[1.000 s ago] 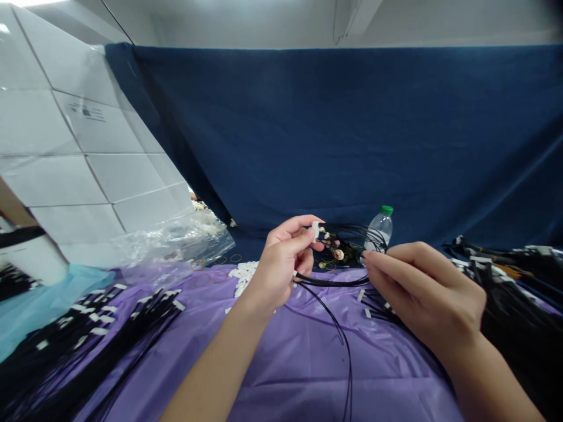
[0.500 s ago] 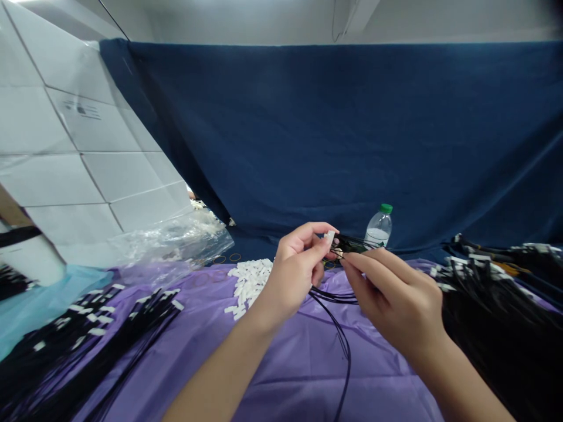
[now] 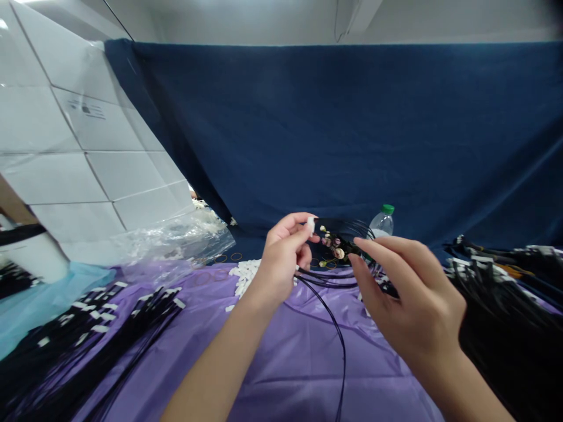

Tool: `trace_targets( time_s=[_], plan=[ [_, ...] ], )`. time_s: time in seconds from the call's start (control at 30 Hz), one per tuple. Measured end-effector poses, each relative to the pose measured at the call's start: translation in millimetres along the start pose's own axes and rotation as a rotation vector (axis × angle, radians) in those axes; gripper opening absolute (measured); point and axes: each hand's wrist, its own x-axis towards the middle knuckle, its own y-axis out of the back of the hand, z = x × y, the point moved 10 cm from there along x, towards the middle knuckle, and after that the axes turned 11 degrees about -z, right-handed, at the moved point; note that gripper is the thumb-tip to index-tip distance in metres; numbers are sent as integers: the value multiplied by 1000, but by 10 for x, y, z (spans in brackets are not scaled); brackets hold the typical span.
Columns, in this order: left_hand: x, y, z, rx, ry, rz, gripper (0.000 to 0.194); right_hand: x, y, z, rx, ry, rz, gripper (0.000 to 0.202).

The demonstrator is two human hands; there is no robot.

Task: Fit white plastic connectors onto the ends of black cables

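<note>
Thumb and fingers of my left hand pinch a small white connector. Black wires loop out from the connector and from under that hand, and a longer pair hangs down over the purple cover. My right hand is at the right end of the looped wires, its thumb and index finger apart with nothing visible between them. Behind my left wrist lies a pile of white connectors, partly hidden by the arm.
Purple sheeting covers the table. Bundles of black wires with white ends lie left and right. A green-capped bottle stands behind my right hand, near small artificial flowers. White boxes and a blue curtain stand behind.
My left hand has moved slightly left with the white connector. My right hand has drawn away to the right and its fingers have parted; the flowers now show between the hands.
</note>
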Motion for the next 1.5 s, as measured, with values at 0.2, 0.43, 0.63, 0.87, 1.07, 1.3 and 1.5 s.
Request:
trace_targets(
  time_s=[0.2, 0.43, 0.63, 0.87, 1.07, 1.3, 1.5],
  plan=[
    [-9, 306, 72, -213, -25, 209, 13, 8, -248, -82, 323, -29, -324, 10],
    [-40, 249, -45, -358, 30, 227, 11, -81, -559, -13, 366, -137, -407, 12],
    [-44, 148, -123, -355, 56, 198, 13, -114, -612, 18, 348, -200, -450, 12],
    [-40, 131, -145, -296, -1, 190, 17, -59, -522, -14, 294, -180, -349, 16],
    [-50, 178, -48, -178, -122, 228, 18, -139, -689, 63, 524, -312, -515, 11],
    [-59, 234, 193, 26, -332, 229, 16, -360, -1000, 287, 1622, -840, -536, 21],
    [-19, 179, 138, 49, -269, 164, 15, -374, -795, 849, 1440, -915, 28, 17]
  ],
)
